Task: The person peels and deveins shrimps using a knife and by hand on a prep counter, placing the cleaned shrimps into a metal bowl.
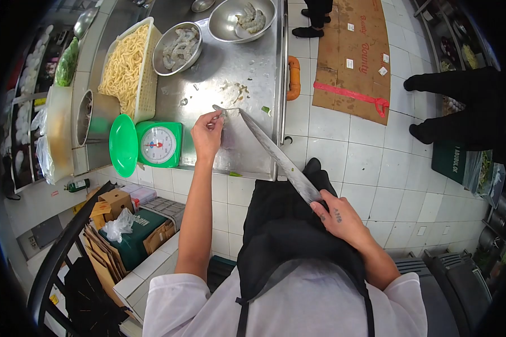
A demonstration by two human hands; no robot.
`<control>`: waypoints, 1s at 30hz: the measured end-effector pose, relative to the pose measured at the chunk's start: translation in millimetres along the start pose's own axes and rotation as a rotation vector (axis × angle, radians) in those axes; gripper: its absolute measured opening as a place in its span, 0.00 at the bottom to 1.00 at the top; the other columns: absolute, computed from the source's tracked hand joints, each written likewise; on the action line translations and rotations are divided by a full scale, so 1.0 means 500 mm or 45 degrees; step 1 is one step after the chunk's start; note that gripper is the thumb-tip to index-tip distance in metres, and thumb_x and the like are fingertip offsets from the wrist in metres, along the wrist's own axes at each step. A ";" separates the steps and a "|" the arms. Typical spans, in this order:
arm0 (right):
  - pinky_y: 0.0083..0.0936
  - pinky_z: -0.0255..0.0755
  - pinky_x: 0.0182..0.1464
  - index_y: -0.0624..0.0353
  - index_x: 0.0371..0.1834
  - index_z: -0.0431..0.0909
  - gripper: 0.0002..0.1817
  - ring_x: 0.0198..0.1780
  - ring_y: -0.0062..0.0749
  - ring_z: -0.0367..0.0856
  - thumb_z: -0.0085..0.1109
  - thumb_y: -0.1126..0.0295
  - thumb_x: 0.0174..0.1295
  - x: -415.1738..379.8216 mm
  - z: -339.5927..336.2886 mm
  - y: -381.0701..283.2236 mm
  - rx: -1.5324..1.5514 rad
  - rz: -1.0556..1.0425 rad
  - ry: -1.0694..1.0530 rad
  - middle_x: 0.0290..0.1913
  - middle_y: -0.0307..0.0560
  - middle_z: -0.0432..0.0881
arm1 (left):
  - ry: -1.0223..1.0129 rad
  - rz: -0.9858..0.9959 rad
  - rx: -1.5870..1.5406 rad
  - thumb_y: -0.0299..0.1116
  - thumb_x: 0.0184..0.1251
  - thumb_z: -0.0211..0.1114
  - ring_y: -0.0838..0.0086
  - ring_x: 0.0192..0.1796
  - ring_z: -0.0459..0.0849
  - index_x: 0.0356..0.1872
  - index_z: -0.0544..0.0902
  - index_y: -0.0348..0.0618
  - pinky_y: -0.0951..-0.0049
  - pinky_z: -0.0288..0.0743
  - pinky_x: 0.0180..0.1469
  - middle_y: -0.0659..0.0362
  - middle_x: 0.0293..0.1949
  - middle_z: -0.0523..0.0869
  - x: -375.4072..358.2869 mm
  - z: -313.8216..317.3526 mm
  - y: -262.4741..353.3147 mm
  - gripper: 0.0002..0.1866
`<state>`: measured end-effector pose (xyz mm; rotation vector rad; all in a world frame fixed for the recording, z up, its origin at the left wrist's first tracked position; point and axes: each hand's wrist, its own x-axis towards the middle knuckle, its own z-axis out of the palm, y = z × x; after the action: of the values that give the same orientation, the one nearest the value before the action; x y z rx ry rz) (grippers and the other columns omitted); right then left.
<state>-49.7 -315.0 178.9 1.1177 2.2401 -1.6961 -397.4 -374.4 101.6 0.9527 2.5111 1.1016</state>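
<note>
A long, narrow, greyish strip (281, 157), wrinkled like thin plastic or cloth, slants from the steel table (247, 160) down toward my body. Around its near end my right hand (338, 218) is closed, in front of my black apron. My left hand (208, 135) is over the table, its fingertips pinched at the strip's far end; exactly what lies between them is too small to make out. Beyond are two metal bowls, one (157, 62) with greyish peeled shrimp (181, 49), the other (222, 31) with more shrimp (252, 21).
Left of my left hand stands a green scale (177, 135) with a round pan (122, 145). Behind it are a white basket (147, 78) of thick noodles (126, 62) and a metal pot (98, 118). Flattened cardboard (351, 62) covers floor tiles at right, near other people's legs (455, 84).
</note>
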 end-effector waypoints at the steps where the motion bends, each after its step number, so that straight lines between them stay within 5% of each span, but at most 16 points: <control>1: 0.50 0.67 0.32 0.65 0.39 0.70 0.14 0.29 0.65 0.76 0.55 0.62 0.67 0.001 0.001 0.001 0.007 -0.020 0.015 0.22 0.65 0.76 | -0.020 -0.033 0.005 0.24 0.57 0.67 0.76 0.30 0.83 0.41 0.87 0.40 0.76 0.78 0.36 0.54 0.35 0.86 0.000 -0.002 0.002 0.11; 17: 0.47 0.68 0.33 0.65 0.39 0.69 0.14 0.30 0.63 0.77 0.54 0.63 0.67 0.022 -0.022 -0.039 0.153 0.147 -0.062 0.24 0.63 0.78 | -0.071 -0.065 0.067 0.23 0.56 0.65 0.73 0.31 0.84 0.40 0.87 0.42 0.75 0.77 0.34 0.53 0.36 0.86 0.008 -0.011 -0.003 0.10; 22: 0.47 0.68 0.32 0.66 0.39 0.70 0.13 0.29 0.63 0.77 0.54 0.64 0.67 0.046 0.015 -0.026 0.143 -0.103 -0.043 0.23 0.64 0.77 | -0.059 -0.007 0.063 0.23 0.56 0.65 0.74 0.33 0.84 0.40 0.87 0.42 0.75 0.77 0.34 0.54 0.37 0.86 0.007 -0.010 -0.005 0.10; 30: 0.49 0.68 0.32 0.66 0.38 0.70 0.13 0.29 0.64 0.77 0.54 0.65 0.67 0.061 0.021 -0.016 0.023 -0.090 -0.015 0.23 0.65 0.77 | -0.069 -0.040 0.064 0.21 0.56 0.63 0.72 0.33 0.84 0.39 0.87 0.42 0.74 0.77 0.36 0.54 0.37 0.87 0.007 -0.017 -0.003 0.11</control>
<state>-80.2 -310.2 166.2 1.0410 2.2877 -1.7480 -404.7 -377.8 106.4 0.9401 2.5121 0.9947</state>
